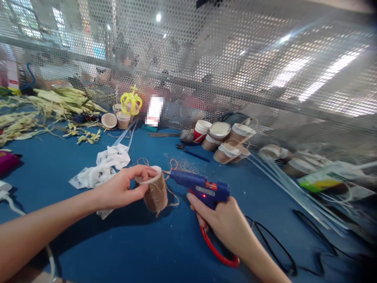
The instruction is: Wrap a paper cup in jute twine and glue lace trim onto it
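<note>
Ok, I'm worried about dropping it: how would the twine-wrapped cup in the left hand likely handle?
The twine-wrapped cup looks hollow, so probably light; its coarse wrapping should resist slipping; its rounded side might roll if laid down.

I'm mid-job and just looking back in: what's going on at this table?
The person's left hand holds a small white-rimmed cup wrapped in brown twine, fingers over its rim. Their right hand grips a dark blue glue gun with a lit red light, its nozzle at the cup's upper edge; whether they touch is hard to tell. A loose strand of brown twine trails beside the cup. Crumpled white lacy material lies behind the left hand.
</note>
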{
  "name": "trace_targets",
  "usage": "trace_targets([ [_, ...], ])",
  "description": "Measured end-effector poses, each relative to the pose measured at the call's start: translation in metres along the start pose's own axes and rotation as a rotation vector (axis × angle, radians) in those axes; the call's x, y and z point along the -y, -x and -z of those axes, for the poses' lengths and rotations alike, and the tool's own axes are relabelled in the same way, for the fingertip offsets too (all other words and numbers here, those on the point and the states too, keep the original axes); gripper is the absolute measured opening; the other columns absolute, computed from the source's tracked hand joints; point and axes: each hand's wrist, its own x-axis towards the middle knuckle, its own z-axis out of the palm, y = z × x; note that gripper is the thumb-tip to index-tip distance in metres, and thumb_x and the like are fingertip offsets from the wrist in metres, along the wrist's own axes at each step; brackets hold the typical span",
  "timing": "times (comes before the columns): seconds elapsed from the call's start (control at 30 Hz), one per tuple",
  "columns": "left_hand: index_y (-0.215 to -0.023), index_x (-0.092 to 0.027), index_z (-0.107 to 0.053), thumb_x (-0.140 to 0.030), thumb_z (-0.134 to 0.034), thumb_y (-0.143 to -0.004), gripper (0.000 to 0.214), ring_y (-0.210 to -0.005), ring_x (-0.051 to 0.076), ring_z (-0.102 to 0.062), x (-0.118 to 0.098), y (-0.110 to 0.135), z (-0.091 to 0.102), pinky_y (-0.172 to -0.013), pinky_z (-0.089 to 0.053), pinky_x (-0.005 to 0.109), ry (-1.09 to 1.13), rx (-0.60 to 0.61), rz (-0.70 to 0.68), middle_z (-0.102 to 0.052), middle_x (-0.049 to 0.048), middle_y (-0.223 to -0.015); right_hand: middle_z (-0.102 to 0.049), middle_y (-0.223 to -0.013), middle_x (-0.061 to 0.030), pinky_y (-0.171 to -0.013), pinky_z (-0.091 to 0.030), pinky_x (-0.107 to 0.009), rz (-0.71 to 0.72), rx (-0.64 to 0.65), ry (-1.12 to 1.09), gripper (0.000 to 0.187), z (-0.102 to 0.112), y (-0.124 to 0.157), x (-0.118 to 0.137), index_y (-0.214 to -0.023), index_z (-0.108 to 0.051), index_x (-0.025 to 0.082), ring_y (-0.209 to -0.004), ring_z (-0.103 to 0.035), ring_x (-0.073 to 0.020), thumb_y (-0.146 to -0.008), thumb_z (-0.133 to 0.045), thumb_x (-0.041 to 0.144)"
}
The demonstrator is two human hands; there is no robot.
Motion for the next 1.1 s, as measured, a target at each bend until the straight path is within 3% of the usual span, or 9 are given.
trace_targets([
  [0.13,-0.070,-0.020,-0.038,-0.015,-0.045,-0.078,0.012,-0.116,0.020,-0.048,0.000,0.001,0.002,-0.097,-0.035,0.036,0.022,0.007,-0.006,-0.058,0.0106,-0.116,-0.046,-0.036,0.0046,-0.041,-0.040,-0.023,-0.058,-0.083,-0.121,0.028,0.001,-0.004,0.006,-0.059,-0.059,0.017,-0.035,-0.045,-0.0104,-0.075,-0.055,0.039],
  [0.27,-0.068,-0.020,-0.037,-0.017,-0.046,-0.078,0.014,-0.112,0.021,-0.050,-0.002,-0.001,0.005,-0.091,-0.039,0.035,0.094,0.001,-0.017,-0.059,0.0117,-0.113,-0.054,-0.049,0.0041,-0.043,-0.038,-0.021,-0.112,-0.239,-0.339,0.022,0.011,-0.022,-0.004,-0.064,-0.056,0.017,-0.043,-0.048,-0.0090,-0.065,-0.066,0.036],
  [0.4,-0.067,-0.019,-0.038,-0.016,-0.046,-0.077,0.013,-0.106,0.021,-0.053,-0.004,-0.001,0.008,-0.081,-0.042,0.033,0.191,0.022,0.014,-0.061,0.0120,-0.109,-0.058,-0.058,0.0011,-0.044,-0.041,-0.022,-0.244,-0.380,-0.239,0.018,0.023,-0.049,-0.026,-0.068,-0.056,0.015,-0.047,-0.050,-0.0098,-0.070,-0.063,0.032],
  [0.5,-0.068,-0.018,-0.039,-0.016,-0.047,-0.077,0.012,-0.106,0.022,-0.052,-0.006,0.001,0.010,-0.078,-0.042,0.032,0.229,0.028,0.022,-0.061,0.0122,-0.108,-0.056,-0.058,-0.0006,-0.043,-0.041,-0.022,-0.329,-0.359,-0.101,0.025,0.026,-0.067,-0.044,-0.067,-0.057,0.012,-0.046,-0.050,-0.0092,-0.083,-0.053,0.031],
  [0.67,-0.067,-0.018,-0.039,-0.016,-0.047,-0.076,0.013,-0.109,0.023,-0.050,-0.010,0.001,0.010,-0.080,-0.041,0.035,0.207,0.024,0.005,-0.062,0.0110,-0.099,-0.062,-0.093,-0.0079,-0.066,-0.050,-0.034,-0.401,-0.312,0.184,0.025,0.027,-0.079,-0.057,-0.098,-0.058,0.011,-0.077,-0.061,-0.0178,-0.086,-0.052,0.032],
  [0.83,-0.066,-0.018,-0.040,-0.015,-0.047,-0.076,0.013,-0.110,0.023,-0.050,-0.011,0.000,0.009,-0.087,-0.039,0.037,0.111,0.015,-0.033,-0.062,0.0097,-0.098,-0.056,-0.105,-0.0235,-0.082,-0.037,-0.046,-0.228,-0.421,0.449,0.013,0.021,-0.064,-0.020,-0.078,-0.060,0.009,-0.107,-0.049,-0.0372,-0.079,-0.057,0.021],
  [0.9,-0.066,-0.018,-0.040,-0.014,-0.047,-0.076,0.012,-0.110,0.022,-0.051,-0.010,0.000,0.008,-0.088,-0.039,0.036,0.071,0.001,-0.033,-0.062,0.0093,-0.098,-0.061,-0.097,-0.0136,-0.082,-0.039,-0.039,-0.106,-0.349,0.457,0.016,0.009,-0.047,0.004,-0.076,-0.061,0.015,-0.098,-0.055,-0.0290,-0.079,-0.057,0.031],
  [1.0,-0.068,-0.018,-0.041,-0.014,-0.047,-0.075,0.011,-0.108,0.021,-0.053,-0.008,0.000,0.007,-0.089,-0.039,0.035,0.044,-0.024,-0.049,-0.061,0.0082,-0.094,-0.065,-0.076,-0.0025,-0.065,-0.044,-0.029,0.130,-0.043,0.284,0.018,-0.020,-0.016,0.032,-0.079,-0.058,0.019,-0.070,-0.059,-0.0176,-0.077,-0.056,0.037],
  [1.1,-0.068,-0.018,-0.042,-0.013,-0.047,-0.075,0.010,-0.106,0.022,-0.053,-0.005,0.000,0.005,-0.089,-0.039,0.035,0.014,-0.029,-0.075,-0.060,0.0072,-0.088,-0.062,-0.076,-0.0038,-0.063,-0.044,-0.030,0.255,-0.141,0.292,0.017,-0.046,0.004,0.039,-0.078,-0.054,0.018,-0.070,-0.057,-0.0183,-0.070,-0.064,0.028],
])
